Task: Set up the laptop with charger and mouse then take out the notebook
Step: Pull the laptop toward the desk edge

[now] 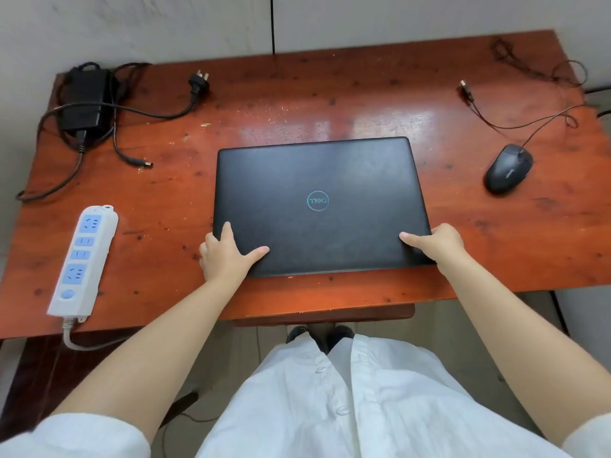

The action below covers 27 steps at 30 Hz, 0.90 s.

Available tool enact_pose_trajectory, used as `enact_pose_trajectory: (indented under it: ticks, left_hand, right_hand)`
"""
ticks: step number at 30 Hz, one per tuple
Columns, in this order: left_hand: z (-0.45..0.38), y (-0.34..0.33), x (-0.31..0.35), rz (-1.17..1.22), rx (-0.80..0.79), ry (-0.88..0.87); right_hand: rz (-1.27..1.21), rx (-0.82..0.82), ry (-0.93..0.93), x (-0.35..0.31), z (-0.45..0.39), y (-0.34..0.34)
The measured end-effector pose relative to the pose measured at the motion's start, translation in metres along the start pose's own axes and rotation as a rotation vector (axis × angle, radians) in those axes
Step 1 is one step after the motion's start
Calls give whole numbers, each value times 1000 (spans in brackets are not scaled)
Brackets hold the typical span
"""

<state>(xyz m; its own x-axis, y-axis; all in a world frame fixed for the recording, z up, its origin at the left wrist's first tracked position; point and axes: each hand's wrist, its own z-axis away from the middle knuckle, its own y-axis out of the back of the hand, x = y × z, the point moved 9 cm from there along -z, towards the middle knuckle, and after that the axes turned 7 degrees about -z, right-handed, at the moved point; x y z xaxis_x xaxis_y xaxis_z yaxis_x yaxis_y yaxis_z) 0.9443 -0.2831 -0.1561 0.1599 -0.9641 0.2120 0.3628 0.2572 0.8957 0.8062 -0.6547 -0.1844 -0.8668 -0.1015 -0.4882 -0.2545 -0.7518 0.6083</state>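
Closed laptop (322,206) lying flat near the desk (330,94) front edge, long axis left-right, logo upside down, left hand (224,256) and right hand (436,242) clasping its near corners, thumbs on lid

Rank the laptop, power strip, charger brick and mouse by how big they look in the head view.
1. laptop
2. power strip, though it lies nearer the camera
3. charger brick
4. mouse
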Motion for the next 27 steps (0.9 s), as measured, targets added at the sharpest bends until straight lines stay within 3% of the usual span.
enact_pose_trajectory:
  ticks: [4,17,27]
  left_hand:
    - [5,-5,-1,6,-10,-10]
    - [10,-17,9,105,-6,83]
    - [-13,-8,14,44,-16,43]
  right_hand:
    - [4,36,-20,20,8,-2]
    - [-204,197,25,-5,-7,13]
    - [-225,204,25,-9,-14,4]
